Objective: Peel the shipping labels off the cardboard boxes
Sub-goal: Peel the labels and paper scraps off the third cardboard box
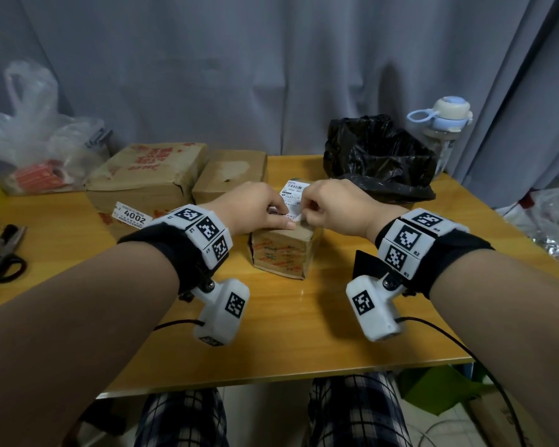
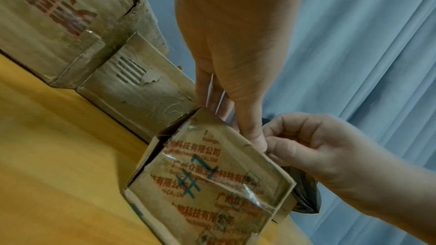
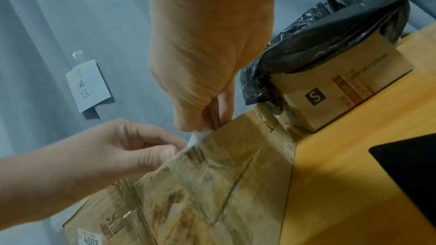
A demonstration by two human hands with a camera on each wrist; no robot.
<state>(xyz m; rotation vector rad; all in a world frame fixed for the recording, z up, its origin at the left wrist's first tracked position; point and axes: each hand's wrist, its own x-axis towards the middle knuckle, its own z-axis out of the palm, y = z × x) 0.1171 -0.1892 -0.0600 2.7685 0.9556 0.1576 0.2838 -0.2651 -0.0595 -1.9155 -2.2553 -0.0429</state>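
Observation:
A small taped cardboard box [image 1: 279,256] stands at the middle of the yellow table [image 1: 304,333]. On its top lies a white shipping label [image 1: 293,192], its near edge lifted. My left hand [image 1: 279,217] grips the box top, thumb along the front edge and fingers curled over the label. My right hand [image 1: 305,214] pinches the label's near corner. In the right wrist view the label's white corner [image 3: 200,135] curls up from the box edge [image 3: 212,174] between thumb and finger. The left wrist view has the box's printed side [image 2: 207,183] below my left thumb [image 2: 256,137].
A large box [image 1: 149,175] bearing a "4002" label [image 1: 131,216] and a medium box [image 1: 229,175] sit behind on the left. A black bag [image 1: 378,159] and a water bottle [image 1: 446,133] stand at back right. Scissors [image 1: 4,259] lie at the far left.

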